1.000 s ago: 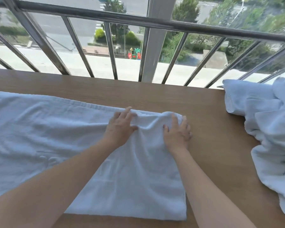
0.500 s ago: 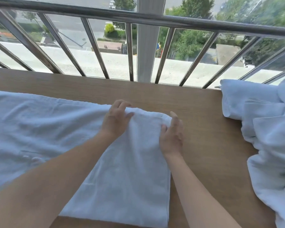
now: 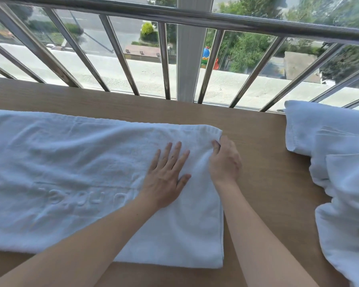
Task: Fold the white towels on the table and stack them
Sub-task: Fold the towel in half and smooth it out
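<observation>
A long white towel (image 3: 75,175), folded lengthwise, lies flat across the left and middle of the wooden table (image 3: 265,183); raised lettering shows on its near left part. My left hand (image 3: 166,175) presses flat on the towel near its right end, fingers straight and spread. My right hand (image 3: 225,160) sits at the towel's far right corner with its fingers curled, pinching the edge of the cloth there. A heap of other white towels (image 3: 340,172) lies crumpled at the right side of the table.
A metal railing (image 3: 164,63) with slanted bars and a white post runs along the table's far edge, with a street and trees below. Bare wood separates the flat towel from the heap.
My left hand has slid back toward me and flattened with fingers spread. My right hand has shifted to the right corner and curled onto the towel's edge. The camera has moved.
</observation>
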The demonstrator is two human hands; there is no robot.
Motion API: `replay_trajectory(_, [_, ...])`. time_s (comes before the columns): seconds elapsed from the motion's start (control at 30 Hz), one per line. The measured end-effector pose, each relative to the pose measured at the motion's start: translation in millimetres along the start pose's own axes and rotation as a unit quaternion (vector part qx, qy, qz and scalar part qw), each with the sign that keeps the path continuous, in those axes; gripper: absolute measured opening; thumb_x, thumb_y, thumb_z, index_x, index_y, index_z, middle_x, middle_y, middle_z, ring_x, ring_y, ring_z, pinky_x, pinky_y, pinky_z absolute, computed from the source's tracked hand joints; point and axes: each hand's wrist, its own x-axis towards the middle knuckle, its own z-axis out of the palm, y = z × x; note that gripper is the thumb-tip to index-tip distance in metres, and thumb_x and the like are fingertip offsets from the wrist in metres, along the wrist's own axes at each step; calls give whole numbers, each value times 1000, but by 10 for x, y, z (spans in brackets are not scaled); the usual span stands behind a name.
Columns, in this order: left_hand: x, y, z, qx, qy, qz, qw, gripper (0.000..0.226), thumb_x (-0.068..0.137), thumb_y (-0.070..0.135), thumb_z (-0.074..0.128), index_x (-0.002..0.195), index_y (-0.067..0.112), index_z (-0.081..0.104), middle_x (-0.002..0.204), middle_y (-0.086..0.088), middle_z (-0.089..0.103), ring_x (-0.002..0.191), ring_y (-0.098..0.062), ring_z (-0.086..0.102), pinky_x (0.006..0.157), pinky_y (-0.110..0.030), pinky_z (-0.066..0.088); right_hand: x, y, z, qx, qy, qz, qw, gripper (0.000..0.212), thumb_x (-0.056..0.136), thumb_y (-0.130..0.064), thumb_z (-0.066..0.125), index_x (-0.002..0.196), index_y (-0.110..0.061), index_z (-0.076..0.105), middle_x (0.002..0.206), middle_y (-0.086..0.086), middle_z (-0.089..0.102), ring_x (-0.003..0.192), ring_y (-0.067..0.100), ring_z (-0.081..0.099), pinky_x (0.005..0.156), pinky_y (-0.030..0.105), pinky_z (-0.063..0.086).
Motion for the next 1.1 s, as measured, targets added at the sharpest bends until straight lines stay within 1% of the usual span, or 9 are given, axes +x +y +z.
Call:
replay_trajectory(0.07, [-110, 16, 35, 10, -6, -13, 1000, 68, 101, 56, 23, 160, 23, 17, 168, -2, 7, 155, -26, 1, 124, -50, 8, 133, 36, -48, 1, -6, 22, 1000, 33, 105, -32, 44, 123, -12, 63, 111, 12, 60, 104, 34, 56, 80, 39, 40])
replay_trajectory(0.13, [-237, 57, 99, 20, -8, -21, 1000, 71, 100, 58, 23, 160, 20, 16, 168, -3, 8, 155, -29, 1, 123, -52, 8, 100, 22, -57, 10, -7, 43, 999, 42, 103, -34, 48, 141, -15, 52, 122, 12, 56, 114, 33, 51, 94, 40, 38])
replay_trajectory(0.2, [-275, 139, 156, 33, -12, -26, 999, 72, 101, 59, 21, 160, 19, 14, 168, -2, 9, 154, -32, 1, 121, -56, 8, -86, -9, -10, 0, -14, 58, 998, 54, 99, -39, 53, 145, -11, 43, 129, 13, 52, 119, 33, 48, 100, 41, 34])
replay_trajectory(0.4, [-84, 318, 157, 68, -39, -19, 997, 68, 101, 59, 13, 161, 26, 8, 168, 7, 4, 153, -39, -3, 116, -69, 3, -328, 55, 38, 5, 1, 77, 997, 28, 99, -29, 53, 116, -7, 52, 116, 12, 56, 104, 35, 54, 85, 44, 40])
replay_trajectory(0.5, [-82, 307, 132, 62, -45, 48, 996, 66, 102, 58, 15, 160, 26, 12, 168, 7, 11, 154, -35, 2, 118, -67, 5, -198, 122, -7, -27, -20, 35, 999, 17, 102, -22, 44, 109, -9, 53, 109, 10, 58, 99, 33, 55, 78, 41, 40])
replay_trajectory(0.63, [-290, 293, 169, 49, -40, 133, 989, 66, 105, 56, 18, 161, 22, 13, 168, 2, 9, 155, -29, 3, 123, -56, 8, -82, 226, -96, 10, -13, 58, 998, 18, 104, -23, 42, 98, -13, 55, 98, 3, 57, 94, 29, 55, 71, 33, 30])
replay_trajectory(0.73, [-451, 441, 238, 29, -43, 60, 997, 67, 105, 55, 19, 161, 20, 10, 168, 1, 3, 155, -26, -4, 122, -54, 9, -275, 216, -79, 37, -30, 77, 996, 21, 102, -34, 43, 103, -14, 51, 100, 2, 57, 95, 29, 57, 73, 36, 36])
replay_trajectory(0.83, [-413, 601, 255, 20, -48, 25, 998, 67, 104, 52, 15, 160, 17, 4, 168, -2, -3, 154, -27, -12, 123, -52, 0, -561, 244, -28, -19, -59, 78, 995, 31, 103, -39, 41, 115, -11, 47, 115, 10, 59, 104, 36, 57, 79, 40, 39])
replay_trajectory(1.1, [-974, 484, 296, 33, -33, 151, 987, 66, 105, 50, 27, 159, 11, 19, 167, -6, 12, 154, -27, 10, 122, -46, 13, -565, 369, -46, -74, -46, 33, 996, 25, 107, -31, 31, 109, -12, 46, 104, 10, 65, 92, 37, 63, 71, 39, 39])
